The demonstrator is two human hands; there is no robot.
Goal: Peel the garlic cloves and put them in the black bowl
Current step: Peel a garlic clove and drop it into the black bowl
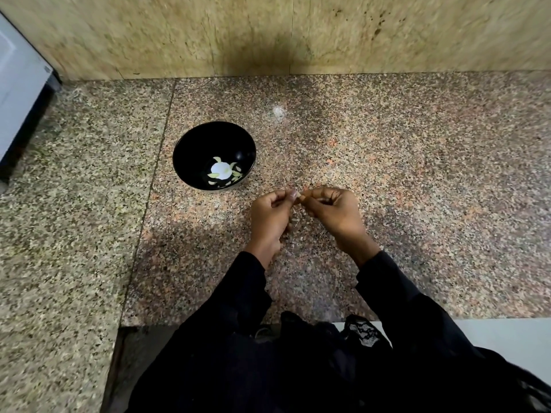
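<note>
A home kitchen, by the look: speckled granite counter (pixel 387 174), stone backsplash (pixel 268 34), white appliance (pixel 21 93) at the left.

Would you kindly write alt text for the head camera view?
Two hands, left and right, pinch a small garlic clove between their fingertips above a speckled granite counter. Beyond the left hand stands a round black bowl holding several pale peeled cloves.
</note>
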